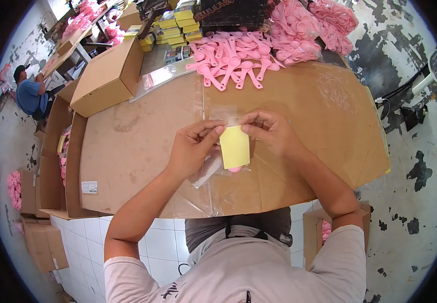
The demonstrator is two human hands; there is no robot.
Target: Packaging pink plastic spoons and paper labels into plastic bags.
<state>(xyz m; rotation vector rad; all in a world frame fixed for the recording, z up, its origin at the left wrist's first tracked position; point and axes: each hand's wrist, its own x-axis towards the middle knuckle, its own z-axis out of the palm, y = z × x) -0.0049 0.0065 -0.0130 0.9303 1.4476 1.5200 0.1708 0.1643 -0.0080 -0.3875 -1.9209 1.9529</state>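
Between both hands, over the middle of the cardboard-covered table (143, 146), is a small clear plastic bag (224, 112) with a plain yellow card (235, 147) in or against it. The rounded end of a pink spoon (235, 169) peeks out below the card. My left hand (192, 149) pinches the upper left corner of card and bag with thumb and forefinger. At the upper right corner, my right hand (273, 132) pinches likewise. Flat clear plastic bags (207, 170) lie on the table beside my left hand. A heap of loose pink spoons (231, 59) lies farther back.
Bagged pink spoons (299, 33) pile up at the back right, yellow card stacks (175, 24) at the back left. A closed carton (108, 76) and an open carton (72, 166) flank the table's left. A person (31, 96) sits far left. Thin strands (337, 91) lie at right.
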